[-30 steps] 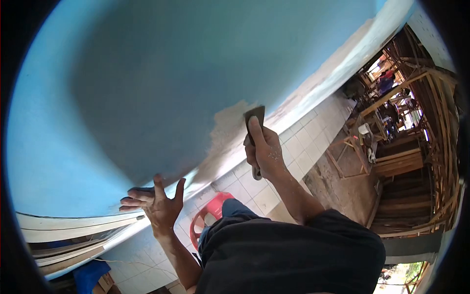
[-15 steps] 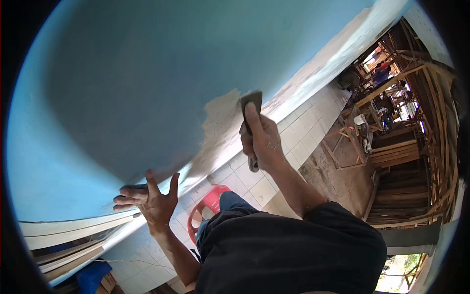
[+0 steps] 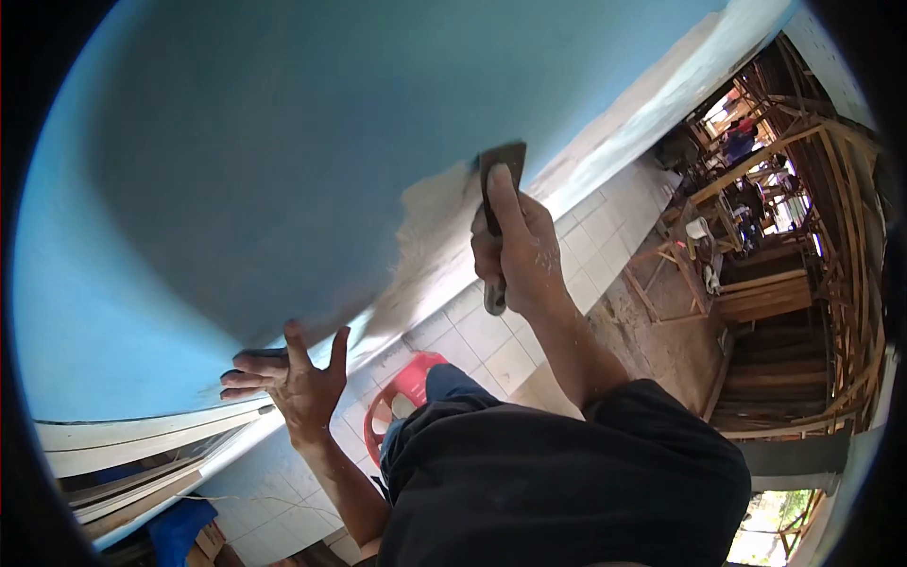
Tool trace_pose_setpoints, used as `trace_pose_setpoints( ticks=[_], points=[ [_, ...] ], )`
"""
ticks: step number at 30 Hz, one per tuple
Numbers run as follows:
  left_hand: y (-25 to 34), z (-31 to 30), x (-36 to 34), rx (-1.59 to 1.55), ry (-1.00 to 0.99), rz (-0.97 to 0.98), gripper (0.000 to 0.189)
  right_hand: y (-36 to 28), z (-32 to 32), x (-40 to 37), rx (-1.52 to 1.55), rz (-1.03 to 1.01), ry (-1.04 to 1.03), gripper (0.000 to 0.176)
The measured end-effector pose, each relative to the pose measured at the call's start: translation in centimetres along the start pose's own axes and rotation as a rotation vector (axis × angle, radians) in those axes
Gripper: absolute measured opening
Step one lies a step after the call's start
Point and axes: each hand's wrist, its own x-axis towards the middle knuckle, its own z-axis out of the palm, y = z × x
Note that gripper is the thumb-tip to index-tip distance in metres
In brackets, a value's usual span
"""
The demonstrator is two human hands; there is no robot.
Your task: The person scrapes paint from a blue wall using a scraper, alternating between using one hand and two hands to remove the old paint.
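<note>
A putty knife (image 3: 504, 157) is gripped in my right hand (image 3: 524, 246), its wide blade against the blue wall (image 3: 312, 180) and my thumb lying along it. The handle end sticks out below my fist. Around and below the blade runs a bare, pale scraped patch (image 3: 435, 222) with a ragged edge. My left hand (image 3: 304, 392) has its fingers spread and rests against the lower wall, holding nothing.
Below me a red plastic chair (image 3: 402, 397) stands on the white tiled floor (image 3: 472, 340). Wooden frames (image 3: 675, 274) and stacked planks (image 3: 770, 378) fill the right side. Long pale boards (image 3: 142, 444) and a blue bag (image 3: 179, 534) lie at lower left.
My right hand has moved the putty knife up and slightly right along the wall. More of the scraped patch shows beside the blade. My left hand has hardly moved.
</note>
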Motion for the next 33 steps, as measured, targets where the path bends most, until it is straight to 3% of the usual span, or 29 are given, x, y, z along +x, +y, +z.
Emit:
trace_pose_setpoints(
  ticks=[4, 8, 13, 16, 21, 25, 33],
  points=[
    [-0.1, -0.2, 0.1, 0.044, -0.011, 0.009, 0.106, 1.4, 0.0, 0.2, -0.005, 0.065, -0.042, 0.049],
    [-0.2, 0.0, 0.1, 0.047, 0.011, 0.020, 0.105, -1.2, 0.0, 0.6, 0.055, -0.015, -0.019, 0.048],
    [-0.1, -0.4, 0.2, 0.031, -0.021, 0.018, 0.105, 1.8, 0.0, 0.1, -0.006, 0.102, -0.044, 0.050],
    [-0.1, -0.2, 0.2, 0.019, -0.004, 0.011, 0.104, 0.5, -0.5, 0.6, -0.026, -0.013, -0.019, 0.050],
    [-0.1, -0.3, 0.2, 0.032, -0.009, 0.017, 0.104, 1.1, -0.3, 0.3, 0.011, 0.095, 0.002, 0.051],
    [-0.1, -0.2, 0.0, 0.045, -0.014, 0.013, 0.102, 0.6, -0.7, 0.8, -0.015, 0.006, -0.002, 0.051],
    [-0.1, -0.4, 0.3, 0.038, -0.025, -0.002, 0.102, 0.6, -0.9, 0.8, 0.000, 0.039, -0.009, 0.051]
  ],
)
